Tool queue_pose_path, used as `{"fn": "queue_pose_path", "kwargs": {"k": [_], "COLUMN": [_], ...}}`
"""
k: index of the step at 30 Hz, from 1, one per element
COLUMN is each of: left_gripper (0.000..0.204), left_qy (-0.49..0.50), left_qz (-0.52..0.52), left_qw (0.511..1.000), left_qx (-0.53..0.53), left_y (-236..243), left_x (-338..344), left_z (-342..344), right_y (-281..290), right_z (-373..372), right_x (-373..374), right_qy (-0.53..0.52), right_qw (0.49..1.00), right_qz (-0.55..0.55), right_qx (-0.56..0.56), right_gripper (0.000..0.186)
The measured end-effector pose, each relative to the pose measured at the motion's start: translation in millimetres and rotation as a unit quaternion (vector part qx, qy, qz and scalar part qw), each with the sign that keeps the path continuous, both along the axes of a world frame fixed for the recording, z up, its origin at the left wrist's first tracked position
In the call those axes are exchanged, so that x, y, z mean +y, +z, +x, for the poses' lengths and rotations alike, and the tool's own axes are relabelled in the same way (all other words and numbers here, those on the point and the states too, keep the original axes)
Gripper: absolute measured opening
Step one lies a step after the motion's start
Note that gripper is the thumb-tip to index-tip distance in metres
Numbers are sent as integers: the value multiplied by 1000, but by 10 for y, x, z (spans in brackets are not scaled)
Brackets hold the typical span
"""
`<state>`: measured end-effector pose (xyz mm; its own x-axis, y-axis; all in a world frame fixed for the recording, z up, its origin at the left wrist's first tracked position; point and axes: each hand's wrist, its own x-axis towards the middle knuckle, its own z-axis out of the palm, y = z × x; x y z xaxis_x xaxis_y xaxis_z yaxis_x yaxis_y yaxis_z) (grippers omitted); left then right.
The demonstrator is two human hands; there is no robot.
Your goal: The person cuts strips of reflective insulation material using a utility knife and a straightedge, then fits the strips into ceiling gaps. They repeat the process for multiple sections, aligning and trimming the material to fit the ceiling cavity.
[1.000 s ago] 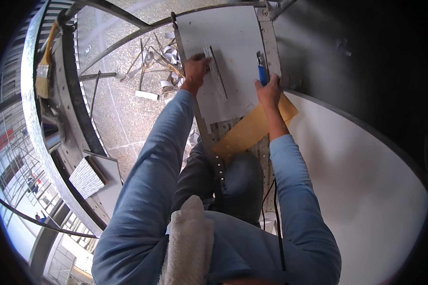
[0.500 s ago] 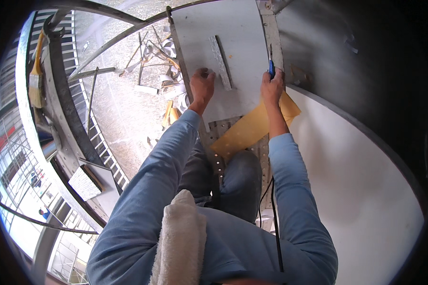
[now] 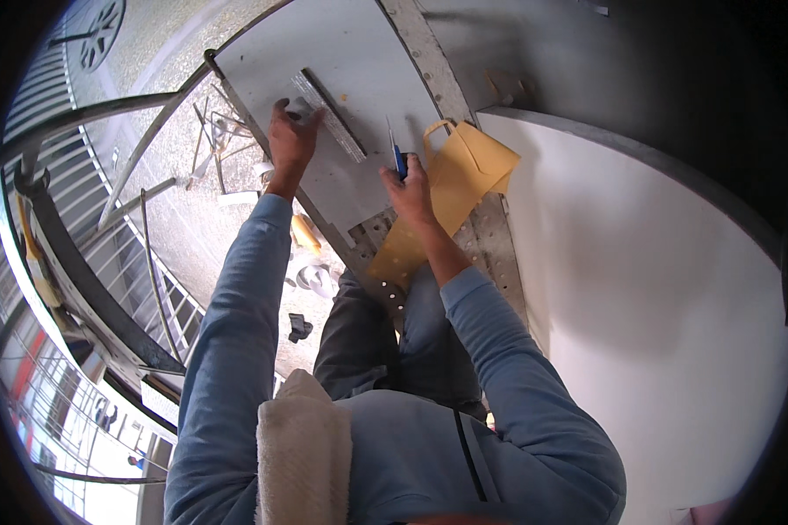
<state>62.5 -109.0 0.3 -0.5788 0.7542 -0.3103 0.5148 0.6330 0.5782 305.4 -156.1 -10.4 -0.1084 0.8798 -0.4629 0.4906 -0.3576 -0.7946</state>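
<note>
My right hand [image 3: 408, 192] grips a blue utility knife [image 3: 400, 161], its thin blade pointing away from me over a pale grey board [image 3: 368, 52]. To the left, my left hand [image 3: 292, 144] is spread at the board's left edge, thumb and fingers apart. Beside that thumb, a flat silver bar [image 3: 331, 115] with a dark side lies slantwise on the board. A dark grey patch shows between thumb and fingers; I cannot tell whether it is an object or shadow. A long yellow sheet [image 3: 451, 188], curled at its far end, lies just right of my right hand and passes under that forearm.
The board rests on a perforated metal plank [image 3: 499, 254]. A large white curved panel [image 3: 639, 289] stands at the right. Curled offcuts [image 3: 311, 276] litter the floor at left, near metal railings [image 3: 140, 105]. A brush [image 3: 39, 271] hangs there. A white towel [image 3: 302, 446] hangs on my chest.
The view has swung, shifting the board leftward. My right hand has come from the board's right edge to its near part with the knife. My left hand has spread its fingers.
</note>
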Motion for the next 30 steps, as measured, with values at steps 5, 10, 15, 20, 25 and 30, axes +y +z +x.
{"fn": "queue_pose_path", "kwargs": {"k": [5, 10, 15, 20, 25, 30], "left_gripper": [70, 61, 63, 63, 68, 70], "left_qy": [50, 38, 63, -79, -232, -229], "left_qz": [-33, -62, -61, 58, 30, -2], "left_qw": [998, 997, 992, 989, 962, 966], "left_qx": [-24, -21, -90, 114, 142, 124], "left_y": [-111, -127, 19, 153, 141, 99], "left_x": [105, 174, 124, 31, -11, 23], "left_z": [100, 102, 79, -58, -146, -181], "right_y": [-72, -175, -88, 123, 176, 112], "right_z": [-12, 7, -27, -300, -795, -1173], "right_x": [-55, -81, 15, 301, 740, 1043], "right_qy": [2, 18, 40, 62, 152, 208], "right_qw": [999, 999, 999, 996, 987, 971], "right_qz": [43, 35, -4, 61, 58, 105], "right_qx": [-29, -4, -23, 5, -17, -45], "right_gripper": [42, 39, 40, 44, 40, 41]}}
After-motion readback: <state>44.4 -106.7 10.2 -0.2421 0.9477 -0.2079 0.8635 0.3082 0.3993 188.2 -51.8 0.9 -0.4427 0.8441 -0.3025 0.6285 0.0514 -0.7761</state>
